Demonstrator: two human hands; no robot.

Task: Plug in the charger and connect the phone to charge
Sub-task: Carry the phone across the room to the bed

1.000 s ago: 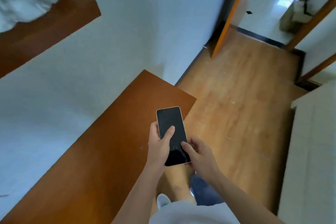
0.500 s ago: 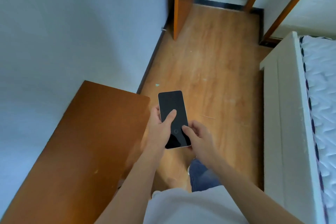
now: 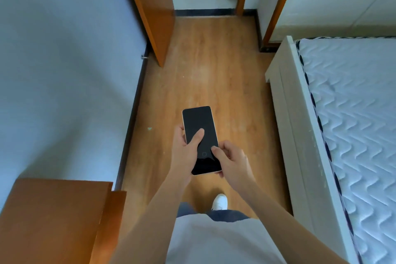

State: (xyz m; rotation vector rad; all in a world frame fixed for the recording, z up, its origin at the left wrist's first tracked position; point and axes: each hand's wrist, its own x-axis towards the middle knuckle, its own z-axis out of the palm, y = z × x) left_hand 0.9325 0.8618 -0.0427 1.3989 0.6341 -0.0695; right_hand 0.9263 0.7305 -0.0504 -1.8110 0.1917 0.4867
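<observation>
Wooden floor (image 3: pixel 214 70) below; both hands' fingers (image 3: pixel 198 137) clamped on the dark phone (image 3: pixel 199 122)

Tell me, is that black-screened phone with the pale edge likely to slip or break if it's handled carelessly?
Probably slippery: the black-screened phone with the pale edge looks glossy and smooth, which may be why both the left hand and right hand grip it. Likely rigid, since it stays flat though held only at its lower half. Possibly fragile: it hangs above the hard wooden floor.
</observation>
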